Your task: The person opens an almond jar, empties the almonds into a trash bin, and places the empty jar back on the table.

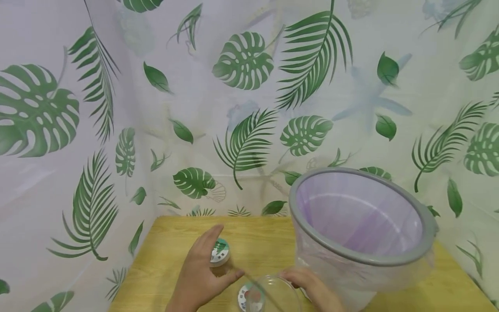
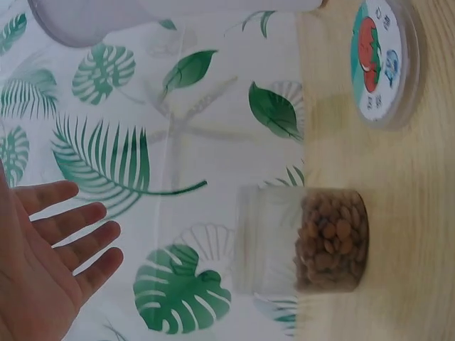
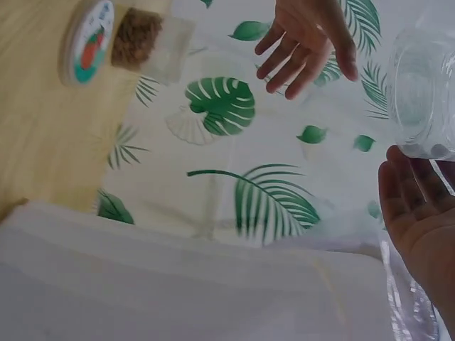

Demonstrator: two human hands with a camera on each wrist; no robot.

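My right hand (image 1: 313, 288) holds a clear jar (image 1: 282, 294) by its side; in the right wrist view its fingers (image 3: 412, 188) lie against the clear wall. My left hand (image 1: 199, 271) has its fingers extended and holds nothing. Near it, a jar of brown pellets (image 2: 330, 241) stands upright on the table, with a white and green printed lid (image 1: 219, 252) on top in the head view. A loose lid with a red picture (image 2: 377, 64) lies on the table, partly seen through the clear jar from above. A thin blurred line crosses between my hands.
A large bin (image 1: 358, 259) with a grey rim and a thin translucent liner stands on the right of the wooden table (image 1: 257, 238). Leaf-printed sheeting (image 1: 249, 143) hangs behind the table and along its sides.
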